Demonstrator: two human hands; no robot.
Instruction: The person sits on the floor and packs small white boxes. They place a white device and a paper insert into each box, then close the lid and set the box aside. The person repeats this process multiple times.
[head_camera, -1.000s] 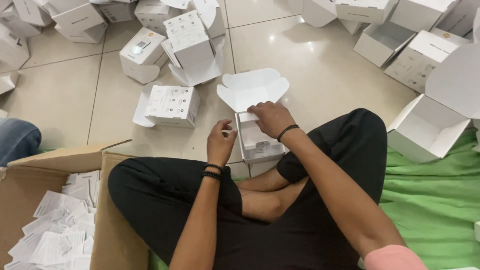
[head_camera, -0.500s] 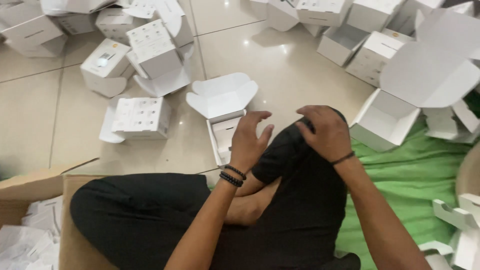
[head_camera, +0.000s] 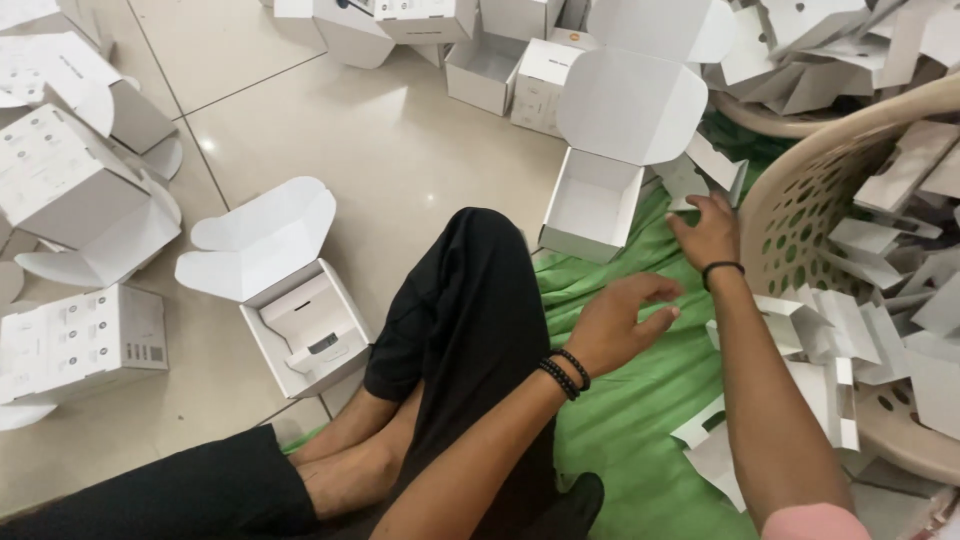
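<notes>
Inserts (head_camera: 800, 325), white folded card pieces, lay scattered on the green cloth (head_camera: 640, 400) just below the right hand (head_camera: 708, 232) and beside its forearm, none of them gripped. That hand reached out with fingers spread loosely apart, its tips touching a small card flap (head_camera: 715, 165) next to the open empty box (head_camera: 592, 205) just left of it. Nearer in, the left hand (head_camera: 618, 322) hovered above the cloth, fingers curled but apart, holding nothing, with black bead bands at its wrist. Right of both hands stood a beige perforated basket (head_camera: 800, 190), heaped with more white card pieces. Well to the left of the left hand, past the person's black-trousered knee, an open box (head_camera: 305, 325) sat on the tiled floor (head_camera: 400, 150) with an insert already fitted inside and its lid flap raised, so one box seemed part-packed but not closed. Beyond that lay a closed printed box (head_camera: 80, 340) and others stacked further left. Far ahead of the right hand, more open and folded boxes (head_camera: 500, 65) crowded the top of the view. Judging by this, a few boxes were done, the empty one by the right hand awaited its insert, and a large heap of card remained in the basket.
</notes>
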